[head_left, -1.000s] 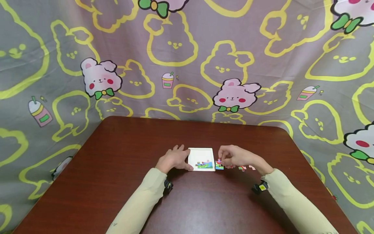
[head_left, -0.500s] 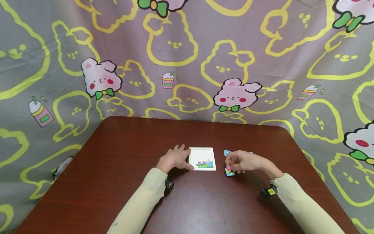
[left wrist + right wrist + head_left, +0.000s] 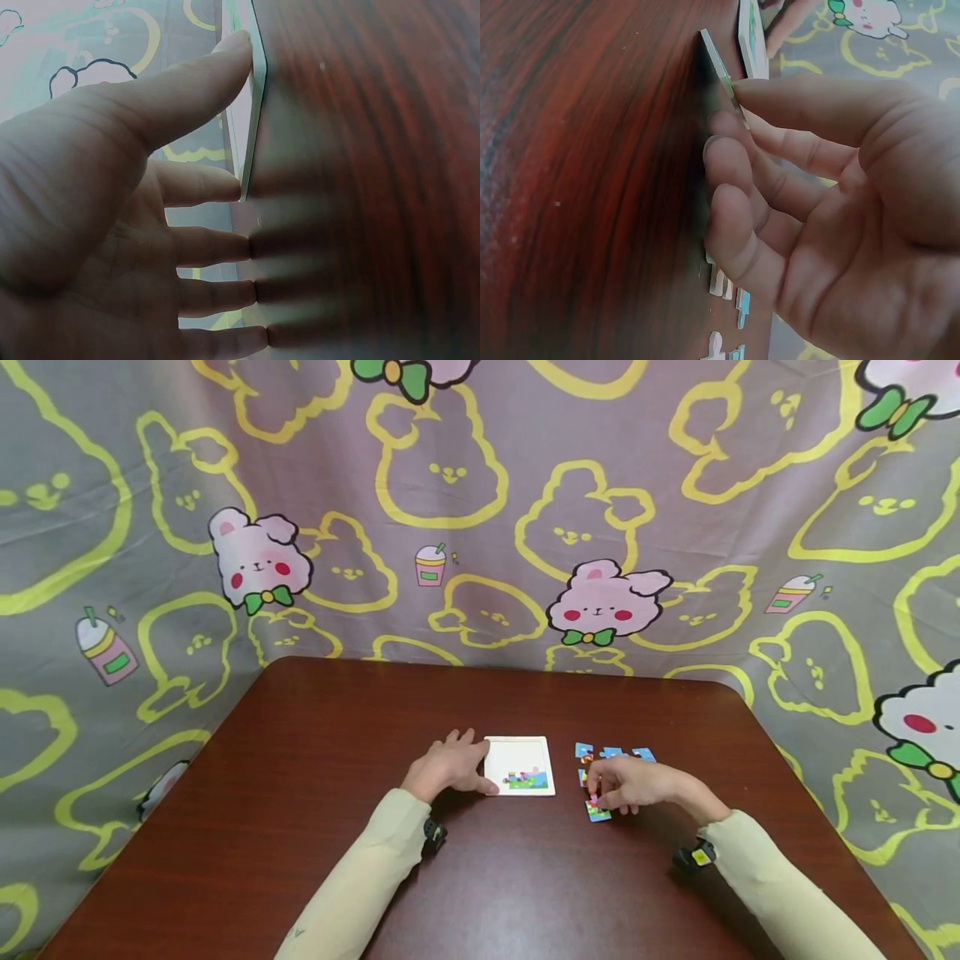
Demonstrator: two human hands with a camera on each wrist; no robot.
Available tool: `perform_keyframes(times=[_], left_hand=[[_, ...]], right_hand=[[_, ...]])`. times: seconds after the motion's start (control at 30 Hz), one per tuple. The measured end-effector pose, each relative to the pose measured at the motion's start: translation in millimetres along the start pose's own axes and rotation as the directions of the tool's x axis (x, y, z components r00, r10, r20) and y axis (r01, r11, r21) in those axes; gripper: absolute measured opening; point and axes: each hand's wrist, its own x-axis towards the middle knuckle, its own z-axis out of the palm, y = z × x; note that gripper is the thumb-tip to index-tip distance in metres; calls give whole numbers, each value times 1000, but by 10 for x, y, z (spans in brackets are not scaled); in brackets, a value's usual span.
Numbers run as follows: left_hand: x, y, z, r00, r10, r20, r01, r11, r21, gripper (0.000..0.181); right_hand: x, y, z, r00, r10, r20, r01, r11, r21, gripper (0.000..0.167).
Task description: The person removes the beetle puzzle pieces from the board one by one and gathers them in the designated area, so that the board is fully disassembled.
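Observation:
A white puzzle tray [image 3: 513, 753] lies on the table, with a strip of joined colourful pieces along its lower right part. My left hand [image 3: 448, 766] rests at the tray's left side; its thumb [image 3: 202, 94] and index finger touch the tray edge, and the fingers are spread and fairly straight. To the right of the tray, my right hand [image 3: 633, 782] pinches a jigsaw piece [image 3: 597, 813] between thumb and fingers. In the right wrist view that jigsaw piece [image 3: 718, 61] is seen edge-on, tilted just over the tabletop; whether it touches the wood I cannot tell.
Several loose jigsaw pieces [image 3: 612, 752] lie beyond and partly under my right hand. More pieces [image 3: 742, 304] show low in the right wrist view. The brown table [image 3: 480, 868] ends at a patterned curtain [image 3: 480, 552] behind.
My right hand has carried the jigsaw piece rightward from the tray's edge and slightly nearer to me, uncovering loose pieces behind it. My left hand stays at the tray.

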Motion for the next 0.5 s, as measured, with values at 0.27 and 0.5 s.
perform_keyframes(times=[0.27, 0.5], left_hand=[[7, 9, -15, 1000, -1, 1, 1, 1000, 5, 85], [7, 8, -12, 1000, -4, 3, 4, 1000, -3, 85]], right_hand=[[-10, -25, -14, 1000, 7, 5, -7, 1000, -2, 19], [-10, -92, -64, 999, 20, -27, -22, 997, -74, 13]])
